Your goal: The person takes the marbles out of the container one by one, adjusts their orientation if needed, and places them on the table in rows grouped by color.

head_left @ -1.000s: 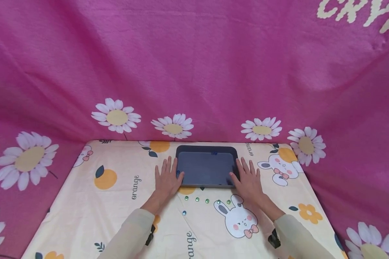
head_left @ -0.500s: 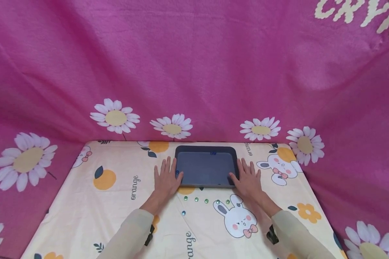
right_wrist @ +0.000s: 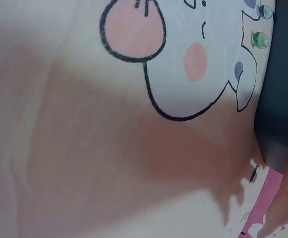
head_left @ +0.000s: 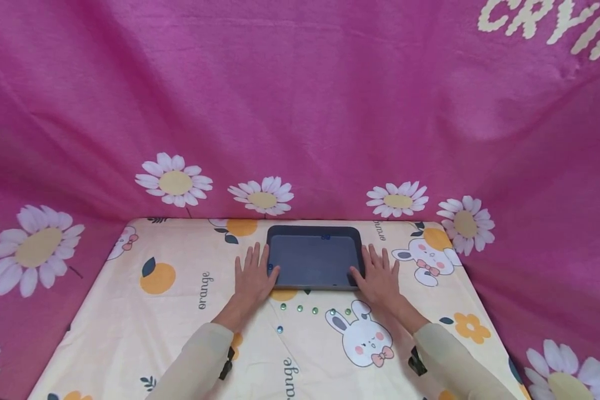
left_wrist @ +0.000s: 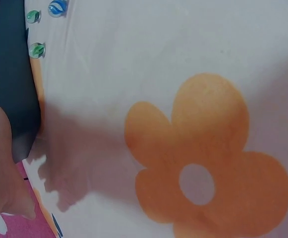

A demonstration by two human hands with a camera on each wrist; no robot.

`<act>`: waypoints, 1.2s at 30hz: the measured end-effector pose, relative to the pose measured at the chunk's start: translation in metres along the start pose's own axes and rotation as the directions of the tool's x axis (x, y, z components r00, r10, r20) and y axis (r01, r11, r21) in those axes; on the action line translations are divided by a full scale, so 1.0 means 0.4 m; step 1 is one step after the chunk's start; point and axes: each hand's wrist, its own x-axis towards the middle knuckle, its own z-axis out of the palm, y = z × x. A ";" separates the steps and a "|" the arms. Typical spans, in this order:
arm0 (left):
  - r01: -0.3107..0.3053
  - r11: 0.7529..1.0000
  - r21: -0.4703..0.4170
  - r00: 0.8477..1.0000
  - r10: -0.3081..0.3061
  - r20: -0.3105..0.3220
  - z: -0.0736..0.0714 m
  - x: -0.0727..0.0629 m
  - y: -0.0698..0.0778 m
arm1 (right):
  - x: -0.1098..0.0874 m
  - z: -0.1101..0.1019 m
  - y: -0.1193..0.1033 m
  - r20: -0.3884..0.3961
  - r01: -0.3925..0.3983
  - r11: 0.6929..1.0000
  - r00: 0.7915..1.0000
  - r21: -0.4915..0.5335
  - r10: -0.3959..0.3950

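A dark grey rectangular tray (head_left: 312,261) lies on the table near its back edge. Along its left side rests my left hand (head_left: 254,280), fingers straight, thumb over the near left corner. My right hand (head_left: 380,280) mirrors this at the right side, its thumb at the near right corner. Inside the tray are a few small dark blue marbles (head_left: 325,237), one close to my left thumb. In front of it, several green glass marbles (head_left: 315,311) form a loose row, with a blue marble (left_wrist: 57,7) nearer me. Both wrist views show the tray's outer wall (left_wrist: 17,74) beside part of a hand.
The table wears a cream cloth (head_left: 180,333) printed with oranges, rabbits and flowers. A pink curtain (head_left: 300,111) with daisies hangs behind the table and along both sides. Dark wrist straps (head_left: 416,361) show below both sleeves.
The head view has shifted slightly, so the scene sits a little further left. Tray, marbles and both hands keep their places on the cloth.
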 end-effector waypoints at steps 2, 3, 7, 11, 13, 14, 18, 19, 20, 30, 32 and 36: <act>-0.002 1.000 -0.018 1.000 0.003 0.011 -0.004 0.001 -0.001 | 0.000 0.001 -0.002 0.004 -0.003 1.000 1.000 -0.004 0.003; -0.001 0.999 -0.033 1.000 0.001 0.014 -0.006 0.003 -0.001 | 0.000 0.001 -0.003 0.006 -0.005 1.000 1.000 -0.005 0.005; -0.023 0.995 -0.101 0.999 0.018 -0.044 -0.020 0.020 0.011 | -0.003 -0.001 -0.007 -0.010 -0.002 1.000 1.000 0.004 0.002; -0.116 0.984 -0.134 0.980 0.092 -0.175 -0.030 0.050 0.051 | -0.009 -0.002 -0.009 -0.028 -0.007 1.000 1.000 -0.002 0.007; -0.143 0.976 -0.163 0.973 0.108 -0.205 -0.029 0.063 0.078 | -0.010 -0.002 -0.010 -0.028 -0.012 1.000 1.000 -0.008 0.012; -0.145 0.969 -0.202 0.972 0.102 -0.210 -0.029 0.068 0.092 | -0.010 -0.002 -0.011 -0.024 -0.013 1.000 1.000 -0.009 0.013; -0.098 0.913 -0.396 0.985 0.033 -0.168 -0.023 0.086 0.146 | -0.008 -0.001 -0.011 -0.010 -0.017 1.000 1.000 -0.013 0.017; -0.081 0.894 -0.440 0.988 0.014 -0.153 -0.020 0.090 0.157 | -0.008 -0.001 -0.010 -0.010 -0.017 1.000 1.000 -0.010 0.017; -0.066 0.876 -0.478 0.990 -0.001 -0.138 -0.016 0.095 0.167 | -0.008 -0.002 -0.009 -0.009 -0.017 1.000 1.000 -0.012 0.017; -0.024 0.813 -0.582 0.991 -0.055 -0.118 0.009 0.150 0.222 | -0.005 -0.011 -0.006 -0.008 -0.008 0.999 1.000 -0.040 0.008; -0.027 0.806 -0.592 0.991 -0.055 -0.120 0.010 0.159 0.229 | -0.006 -0.011 -0.006 -0.015 -0.008 0.999 1.000 -0.047 0.008; -0.029 0.792 -0.610 0.988 -0.069 -0.137 0.014 0.175 0.244 | -0.007 -0.011 -0.004 -0.016 -0.010 0.999 1.000 -0.050 0.009</act>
